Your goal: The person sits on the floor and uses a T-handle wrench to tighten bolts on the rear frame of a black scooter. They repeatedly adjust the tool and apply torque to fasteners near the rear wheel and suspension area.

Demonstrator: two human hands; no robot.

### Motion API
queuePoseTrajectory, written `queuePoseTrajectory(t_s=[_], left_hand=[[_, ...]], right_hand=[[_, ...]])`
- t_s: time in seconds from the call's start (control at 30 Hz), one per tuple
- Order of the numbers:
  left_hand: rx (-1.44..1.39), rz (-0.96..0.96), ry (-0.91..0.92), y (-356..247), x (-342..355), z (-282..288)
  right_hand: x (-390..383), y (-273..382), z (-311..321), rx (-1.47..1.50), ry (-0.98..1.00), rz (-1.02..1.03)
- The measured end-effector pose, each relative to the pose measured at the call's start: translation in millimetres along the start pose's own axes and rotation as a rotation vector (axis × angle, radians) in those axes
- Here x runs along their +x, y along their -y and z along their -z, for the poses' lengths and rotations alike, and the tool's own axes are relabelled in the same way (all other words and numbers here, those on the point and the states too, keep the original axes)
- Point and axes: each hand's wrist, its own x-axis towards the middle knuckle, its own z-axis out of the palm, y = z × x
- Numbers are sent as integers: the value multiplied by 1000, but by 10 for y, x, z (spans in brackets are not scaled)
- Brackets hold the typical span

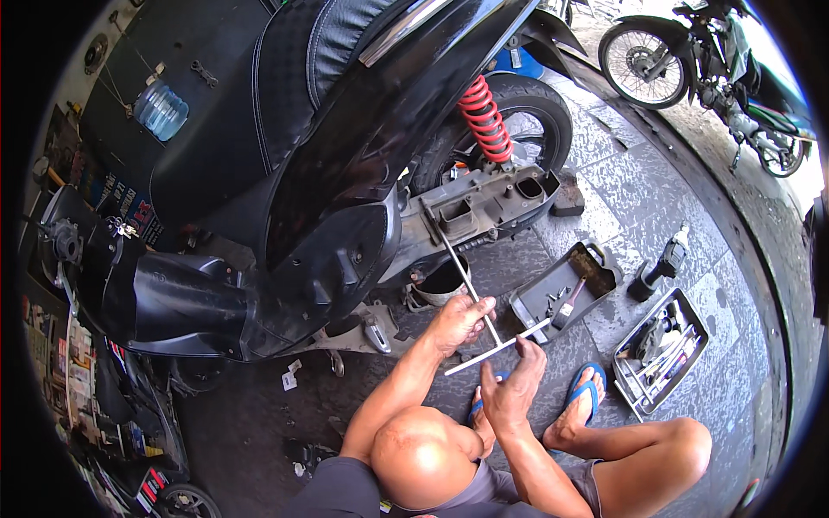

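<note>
Gray tiled floor [734, 298] is carrying a black bin [580, 261], tool-filled tray [679, 374], black power tool [672, 256], dark block [567, 198] and white scraps [290, 378].

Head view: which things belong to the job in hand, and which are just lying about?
Job, apparently:
T-handle wrench, held by the left hand, right hand at its crossbar
scooter casing at its tip
probably tool tray and black tray

Lying about:
white scraps
blue water bottle

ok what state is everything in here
scooter, parked
rear wheel, mounted
wrench, held, slanting to the scooter
left grip, closed around the wrench shaft
right grip, part open at the crossbar
grey tray, upright, holding a brush
tool tray, open, filled
drill, set down
sandals, worn
far motorbike, parked
</note>
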Motion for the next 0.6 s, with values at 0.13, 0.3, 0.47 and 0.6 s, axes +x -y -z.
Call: queuePoseTrajectory(t_s=[0.13, 0.3, 0.47, 0.6], left_hand=[[19, -3, -16, 74, 95, -22], [29, 8, -61, 89, 120, -42], [-11, -86, -10, 45, 142, -9], [7, -94, -53, 69, 72, 51]], right_hand=[[20, -8, -27, -52, 86, -39], [218, -174, -164, 420, 160, -607], [109, -212, -250, 1593, 392, -1633], [-23, -168, -39, 467, 321, -717]])
